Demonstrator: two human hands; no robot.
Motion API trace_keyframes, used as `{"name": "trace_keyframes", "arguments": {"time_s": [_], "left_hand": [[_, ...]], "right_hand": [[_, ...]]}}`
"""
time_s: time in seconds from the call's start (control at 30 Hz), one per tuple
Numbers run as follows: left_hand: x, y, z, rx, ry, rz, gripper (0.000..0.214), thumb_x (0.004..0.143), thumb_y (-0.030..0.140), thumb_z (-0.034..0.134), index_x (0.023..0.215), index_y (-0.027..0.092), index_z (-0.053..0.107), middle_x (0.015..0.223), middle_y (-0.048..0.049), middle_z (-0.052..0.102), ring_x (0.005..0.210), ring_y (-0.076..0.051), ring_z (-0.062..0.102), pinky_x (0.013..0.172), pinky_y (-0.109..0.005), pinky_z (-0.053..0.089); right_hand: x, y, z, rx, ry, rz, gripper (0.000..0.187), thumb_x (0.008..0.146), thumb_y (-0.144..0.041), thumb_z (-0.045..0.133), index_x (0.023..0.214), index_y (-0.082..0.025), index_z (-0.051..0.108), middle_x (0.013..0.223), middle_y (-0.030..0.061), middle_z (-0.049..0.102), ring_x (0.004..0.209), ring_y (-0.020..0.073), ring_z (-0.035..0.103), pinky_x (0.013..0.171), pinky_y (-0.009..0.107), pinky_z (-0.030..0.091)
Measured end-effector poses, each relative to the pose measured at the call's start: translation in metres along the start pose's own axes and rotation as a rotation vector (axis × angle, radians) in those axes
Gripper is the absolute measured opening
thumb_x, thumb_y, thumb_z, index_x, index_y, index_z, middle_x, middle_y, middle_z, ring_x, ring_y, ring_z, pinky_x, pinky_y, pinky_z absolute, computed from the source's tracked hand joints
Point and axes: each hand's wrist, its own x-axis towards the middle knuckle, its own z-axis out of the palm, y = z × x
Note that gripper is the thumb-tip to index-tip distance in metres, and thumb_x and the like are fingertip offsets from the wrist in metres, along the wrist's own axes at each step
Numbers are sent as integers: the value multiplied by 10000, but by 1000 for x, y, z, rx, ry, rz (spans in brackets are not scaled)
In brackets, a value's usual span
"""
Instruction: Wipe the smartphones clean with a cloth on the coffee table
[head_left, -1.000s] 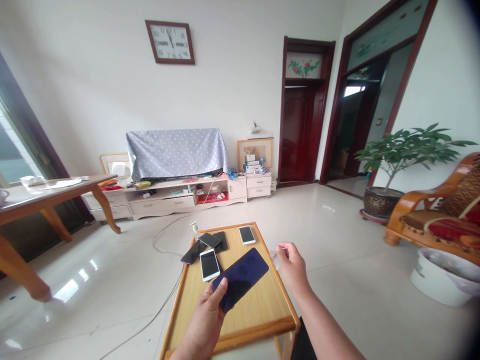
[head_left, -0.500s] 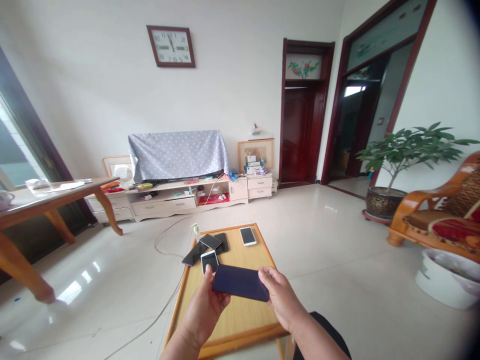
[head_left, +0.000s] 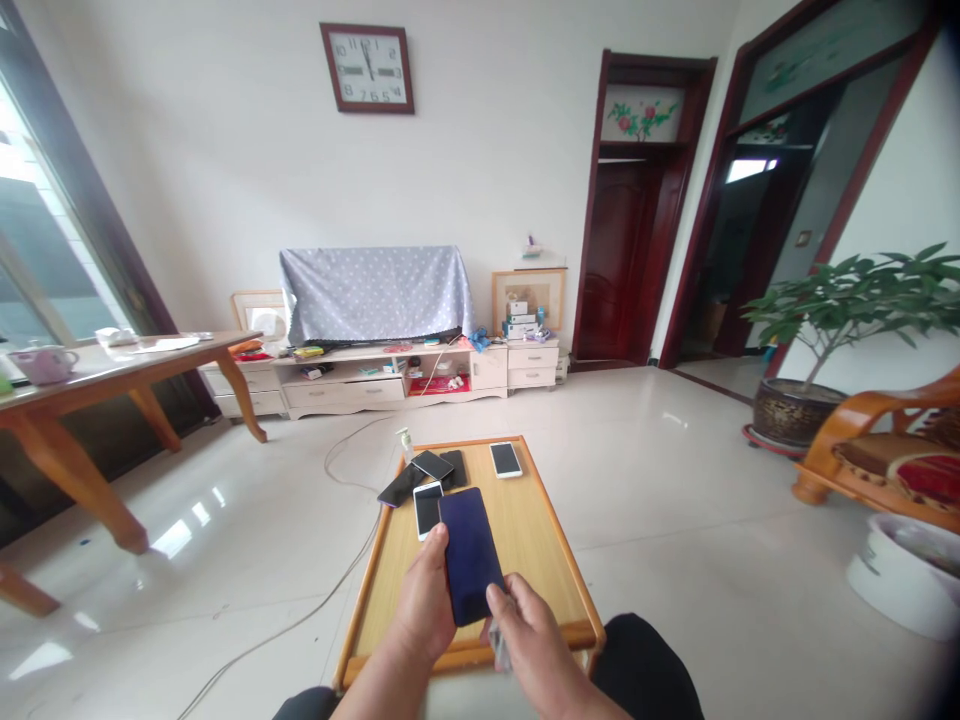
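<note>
My left hand is closed round the left edge of a dark blue smartphone, its thumb along the side. The phone is held upright over the small wooden table. At its lower right corner, my right hand is closed, with the thumb by the phone's edge. A crumpled greyish cloth or tissue sticks out below the right fingers; its exact kind is hard to make out. Just beyond the held phone lies a white smartphone, partly covered by it.
Several dark phones overlap at the table's far left, near a pump bottle. Another white phone lies far right. A cable runs across the floor. Beyond stand a low cabinet and a larger table.
The phone has turned from lying crosswise to upright. My right hand has moved down to its lower corner, and the greyish crumpled thing now shows there. The view has shifted left.
</note>
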Motion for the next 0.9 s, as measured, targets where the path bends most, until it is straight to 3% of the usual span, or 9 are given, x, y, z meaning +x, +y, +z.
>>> {"name": "trace_keyframes", "arguments": {"time_s": [0.1,0.17,0.23,0.37,0.47,0.53,0.63,0.77,0.9], "left_hand": [[-2,8,0,-28,25,-31,506,837,490,684,1226,175,606,1034,-111,751,876,-287,735,828,-441,583],[-2,12,0,-36,38,-82,488,858,474,658,1248,186,603,1062,-117,751,890,-297,739,835,-468,586],[-2,15,-1,-35,42,-129,469,876,463,631,1252,183,610,1081,-124,750,910,-304,740,842,-487,588],[-4,19,0,-40,20,-156,444,885,454,611,1189,133,645,1021,-137,762,877,-286,742,855,-459,592],[-9,19,2,-68,-17,-143,417,874,441,636,1157,136,663,1079,-127,756,957,-257,733,917,-382,575],[-13,18,3,-63,-13,-125,390,863,424,659,1148,157,668,1101,-108,754,1010,-245,722,945,-353,562],[-18,13,4,-14,-51,-108,367,846,408,686,1133,180,673,1077,-91,760,1032,-256,714,950,-370,559],[-20,6,3,39,-90,-124,366,832,422,696,1109,184,682,1054,-97,763,1031,-279,712,924,-399,567],[-8,3,-4,15,-12,-218,403,844,484,649,1120,192,668,933,-106,770,903,-292,740,805,-427,600]], "right_hand": [[-3,-6,-8,-61,135,-47,467,910,-659,536,1022,-215,626,751,19,672,578,150,586,509,239,463],[-3,-14,-15,-140,274,-143,479,949,-607,506,1196,-213,621,1003,80,717,821,207,683,680,282,559],[-5,-21,-21,-285,323,-312,462,994,-509,465,1338,-219,571,1260,113,661,1101,253,655,902,347,561],[-13,-25,-18,-782,26,-791,484,998,-221,420,1479,-256,462,1452,89,550,1353,266,501,1136,471,411],[-12,-25,-9,-1124,-180,-964,594,938,-120,455,1512,-267,412,1480,60,526,1425,302,405,1200,639,200],[-3,-27,-6,-1228,-133,-964,609,922,-98,456,1508,-261,417,1494,58,507,1453,321,351,1189,698,101],[23,-36,-13,-1213,48,-937,589,925,-80,426,1484,-259,459,1500,68,499,1469,308,321,1196,673,115],[60,-45,-38,-879,281,-751,410,975,-200,393,1304,-237,635,1425,89,578,1365,266,487,1148,498,365],[66,-33,-54,-522,398,-401,328,948,-393,463,1066,-207,707,1055,97,731,974,256,677,859,371,531]]}}
